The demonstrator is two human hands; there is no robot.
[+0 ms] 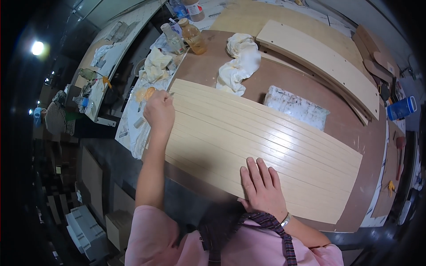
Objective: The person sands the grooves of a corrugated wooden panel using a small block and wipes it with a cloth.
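Observation:
A long pale wooden panel [230, 133] with fine lengthwise grooves lies on the brown tabletop, its surface glossy under the light. My right hand [262, 190] rests flat on its near edge, fingers stretched out, holding nothing. At the panel's left end my left hand [159, 111] is closed; what its fingers hold, if anything, is hidden. A small orange thing [148, 93] shows just beyond that fist, beside a smear of the same colour on the white side surface.
A crumpled white cloth [237, 66] and a stained white block [293, 106] lie behind the panel. Stacked pale boards [324, 66] stand at the far right. Bottles [191, 36] and a yellowed rag [156, 65] crowd the far left. A blue-labelled container [401, 107] sits at the right edge.

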